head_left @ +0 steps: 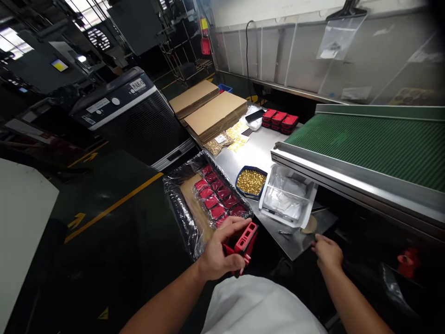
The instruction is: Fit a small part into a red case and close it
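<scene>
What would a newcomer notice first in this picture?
Probably the bright red part in the left hand, low centre, and the rows of red parts in the plastic-lined box beyond it. Next, the blue dish of gold pieces on the steel table, left of the green conveyor belt.

The grey machine's labels (98, 105) are too blurred to read
</scene>
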`<state>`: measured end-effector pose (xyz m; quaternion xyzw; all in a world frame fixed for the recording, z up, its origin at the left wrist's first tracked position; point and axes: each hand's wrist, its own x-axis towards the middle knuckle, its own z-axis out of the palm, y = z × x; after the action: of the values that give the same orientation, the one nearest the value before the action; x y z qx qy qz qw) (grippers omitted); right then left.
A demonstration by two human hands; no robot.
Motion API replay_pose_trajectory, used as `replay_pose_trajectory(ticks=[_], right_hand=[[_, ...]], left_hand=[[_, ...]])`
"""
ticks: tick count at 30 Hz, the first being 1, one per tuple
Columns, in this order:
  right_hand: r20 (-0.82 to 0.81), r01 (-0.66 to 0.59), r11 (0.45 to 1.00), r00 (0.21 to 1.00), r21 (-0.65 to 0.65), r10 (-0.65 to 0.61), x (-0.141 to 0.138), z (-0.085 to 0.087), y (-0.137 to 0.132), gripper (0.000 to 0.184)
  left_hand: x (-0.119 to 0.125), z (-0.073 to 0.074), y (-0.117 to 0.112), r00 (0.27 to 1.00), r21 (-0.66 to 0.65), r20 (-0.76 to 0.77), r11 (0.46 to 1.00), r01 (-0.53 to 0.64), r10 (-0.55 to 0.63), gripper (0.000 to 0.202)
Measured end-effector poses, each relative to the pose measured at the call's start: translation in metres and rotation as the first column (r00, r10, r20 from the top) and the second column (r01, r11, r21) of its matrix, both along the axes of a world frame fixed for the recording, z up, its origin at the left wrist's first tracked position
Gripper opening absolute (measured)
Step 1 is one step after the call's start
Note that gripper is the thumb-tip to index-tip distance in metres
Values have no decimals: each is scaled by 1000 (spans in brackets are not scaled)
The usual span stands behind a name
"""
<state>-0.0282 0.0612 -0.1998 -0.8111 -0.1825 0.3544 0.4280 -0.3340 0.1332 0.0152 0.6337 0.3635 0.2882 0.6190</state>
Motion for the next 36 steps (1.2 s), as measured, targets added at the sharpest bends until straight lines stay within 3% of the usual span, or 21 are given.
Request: replay_pose_trajectory(ticks=[2,4,5,7,10,13,18,23,26,27,29,32,34,36], right_hand=[[-153,2,1000,988,30,3,-26,46,-4,40],[-306,-131,983,938,127,165,-55,100,-7,51],[-390,-260,940,859,223,330,-68,127,-7,50],[-412,-387,822,725,418,551,-89,173,-5,55],[-347,-456,706,644,542,682,-105,211,1,73],[-379,-425,707,628,565,680,-107,217,7,72],[-557,-268,794,591,546,583,-105,214,10,37],[-396,-404,695,605,595,691,-105,219,11,62],[-458,-343,760,636,552,620,-101,218,12,39],[-463,-330,769,646,547,607,-100,216,12,39],[-388,-375,731,661,570,642,-96,211,11,54],[-217,-545,634,639,548,737,-94,202,6,102],[-106,-624,632,668,459,737,-97,198,4,108],[12,-637,667,726,387,687,-100,194,3,96]], left_hand=[[-2,-1,5,998,100,-38,994,48,-44,89],[-2,-3,8,996,168,-56,982,80,-72,88],[-1,-3,9,995,199,-57,975,97,-88,89],[2,-4,11,990,249,-56,959,138,-128,90],[8,-4,13,980,305,-49,932,198,-192,93],[11,-4,14,975,342,-43,914,219,-218,94],[13,-4,15,973,402,-63,887,227,-221,94],[14,-5,17,976,431,-56,876,214,-211,97],[16,-8,16,979,441,-44,875,198,-199,98],[17,-9,16,982,431,-33,884,183,-187,98],[20,-8,14,990,346,50,932,105,-130,100],[26,0,12,965,-11,262,1000,28,-24,102],[29,7,12,934,-212,358,974,76,5,101],[31,12,15,907,-299,421,947,113,25,93]])
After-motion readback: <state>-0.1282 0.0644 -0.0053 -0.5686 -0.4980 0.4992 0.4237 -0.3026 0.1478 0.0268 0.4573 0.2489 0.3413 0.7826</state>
